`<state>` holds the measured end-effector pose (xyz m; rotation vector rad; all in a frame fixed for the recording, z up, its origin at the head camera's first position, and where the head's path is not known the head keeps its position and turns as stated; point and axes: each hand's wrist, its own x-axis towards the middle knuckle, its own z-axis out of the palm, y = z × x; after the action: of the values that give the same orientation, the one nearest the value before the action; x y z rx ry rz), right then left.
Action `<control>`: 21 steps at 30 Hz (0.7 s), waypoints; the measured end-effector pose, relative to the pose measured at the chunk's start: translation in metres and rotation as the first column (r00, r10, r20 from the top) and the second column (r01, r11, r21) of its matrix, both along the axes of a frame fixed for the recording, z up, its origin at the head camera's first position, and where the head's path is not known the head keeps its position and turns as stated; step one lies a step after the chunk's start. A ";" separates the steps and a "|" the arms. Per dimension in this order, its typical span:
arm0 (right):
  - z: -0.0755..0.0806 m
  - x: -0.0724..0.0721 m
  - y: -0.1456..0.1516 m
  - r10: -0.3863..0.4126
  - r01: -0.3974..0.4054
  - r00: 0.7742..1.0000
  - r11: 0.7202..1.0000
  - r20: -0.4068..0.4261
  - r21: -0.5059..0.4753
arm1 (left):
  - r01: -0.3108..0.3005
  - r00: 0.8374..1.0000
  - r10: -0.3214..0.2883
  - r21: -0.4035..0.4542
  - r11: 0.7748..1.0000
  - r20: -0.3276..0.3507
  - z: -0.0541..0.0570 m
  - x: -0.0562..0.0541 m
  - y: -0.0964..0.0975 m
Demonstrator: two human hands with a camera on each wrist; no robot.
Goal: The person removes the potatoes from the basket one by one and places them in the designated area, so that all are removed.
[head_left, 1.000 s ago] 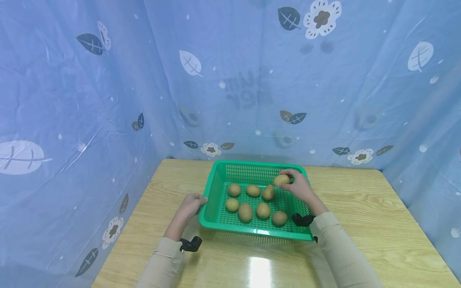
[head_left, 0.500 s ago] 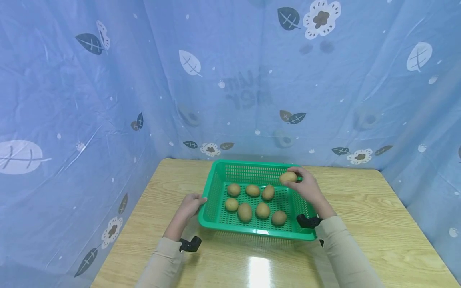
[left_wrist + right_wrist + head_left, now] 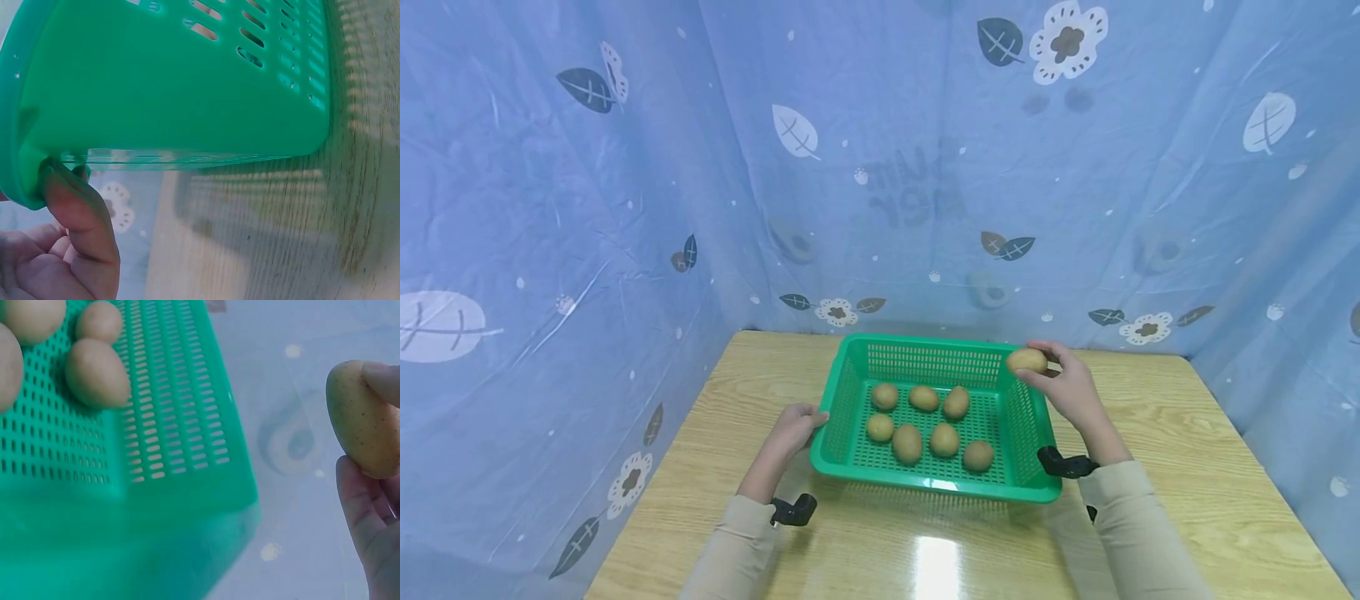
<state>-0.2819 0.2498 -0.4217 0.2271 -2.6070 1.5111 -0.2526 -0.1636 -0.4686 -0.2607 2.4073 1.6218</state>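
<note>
A smooth, oval, yellow-brown potato was in the right hand, raised at the far right corner of a rectangular green plastic basket with slotted walls. That hand's grip was closed about the potato, thumb on one side and fingers on the other, parted only by its thickness. From the right wrist, the potato showed apart from the basket's wall.

The left hand pinched the basket's rim at the left end; its grip was closed on that edge, with a bent finger tucked beneath the lip.

Seven more rounded brown potatoes lay on the basket's perforated floor: three in the far row and four in the near row. The right end of the far row had bare floor beside it.

The basket stood on a pale, wood-grained surface, with a bright patch of reflected light in front. Both arms wore beige sleeves and black wrist-mounted devices. Behind hung a blue curtain printed with leaves and white flowers.
</note>
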 end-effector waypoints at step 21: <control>-0.016 0.017 0.055 -0.292 0.293 0.955 0.956 -0.050 0.020 | -0.003 1.000 0.003 0.003 1.000 0.005 -0.001 -0.002 0.000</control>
<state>-0.2653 0.3051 -0.4376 -0.1168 -2.4903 1.3527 -0.2546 -0.1639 -0.4695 -0.2671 2.4016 1.6245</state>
